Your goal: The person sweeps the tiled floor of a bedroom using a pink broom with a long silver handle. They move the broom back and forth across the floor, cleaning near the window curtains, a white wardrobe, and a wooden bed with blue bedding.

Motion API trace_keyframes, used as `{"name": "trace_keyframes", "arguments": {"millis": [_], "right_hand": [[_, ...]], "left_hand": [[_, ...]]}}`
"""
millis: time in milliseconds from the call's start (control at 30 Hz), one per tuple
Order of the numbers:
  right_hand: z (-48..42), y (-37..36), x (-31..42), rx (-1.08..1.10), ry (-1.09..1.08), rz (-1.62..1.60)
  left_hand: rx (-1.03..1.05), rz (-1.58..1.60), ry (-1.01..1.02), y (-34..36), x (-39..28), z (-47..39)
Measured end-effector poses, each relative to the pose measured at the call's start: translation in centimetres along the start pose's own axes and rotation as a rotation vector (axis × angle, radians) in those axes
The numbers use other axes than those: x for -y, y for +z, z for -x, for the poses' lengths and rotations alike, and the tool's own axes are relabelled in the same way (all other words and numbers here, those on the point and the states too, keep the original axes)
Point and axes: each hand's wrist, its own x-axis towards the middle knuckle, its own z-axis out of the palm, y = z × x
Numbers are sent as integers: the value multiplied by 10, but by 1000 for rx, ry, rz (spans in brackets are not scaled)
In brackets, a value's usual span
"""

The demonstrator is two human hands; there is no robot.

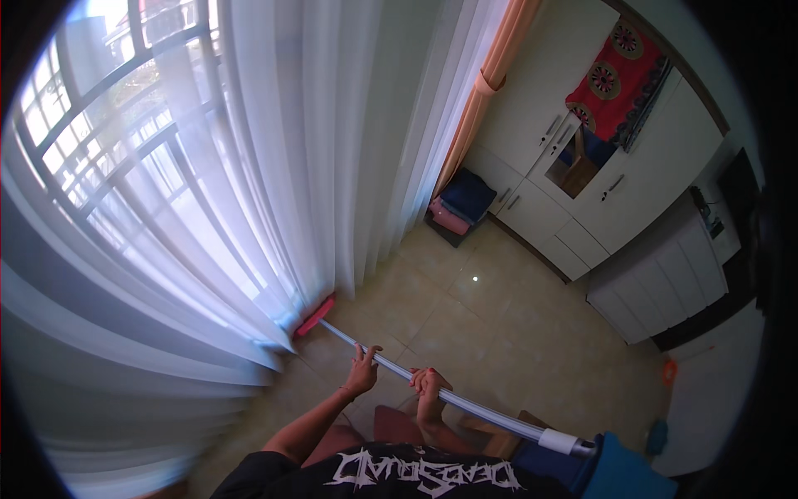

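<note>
A long-handled cleaning tool, a broom or mop, slants across the floor in front of me. Its striped, silvery handle (486, 413) ends in a light sleeve and grey cap beside my body. My right hand (429, 385) is wrapped around the handle's middle. Farther down the pole, my left hand (363, 372) holds it more loosely, with some fingers spread. The flat red head (315, 316) rests low at the hem of the white sheer curtain (324, 156). Cloth partly covers the head's far side, so I cannot tell whether it has bristles or a pad.
Tan floor tiles (430, 312) stretch toward a white wardrobe (542, 193) with a red patterned cloth (614, 81) hung over it. Folded fabrics (461, 199) are stacked in the corner by an orange curtain (477, 106). A wooden chair (499, 440) with blue cloth stands close on my right.
</note>
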Motion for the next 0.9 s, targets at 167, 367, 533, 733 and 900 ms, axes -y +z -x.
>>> {"name": "trace_keyframes", "arguments": {"millis": [167, 367, 533, 733, 900], "right_hand": [[-16, -30, 7, 131, 71, 145], [-39, -111, 48, 8, 50, 181], [-81, -160, 120, -10, 4, 362], [-120, -180, 165, -39, -34, 362], [-132, -187, 202, 16, -14, 153]], "left_hand": [[227, -56, -37, 39, 10, -13], [347, -63, 39, 118, -40, -26], [404, 131, 243, 176, -140, -51], [346, 242, 391, 208, -208, -85], [259, 188, 327, 182, -235, -74]]}}
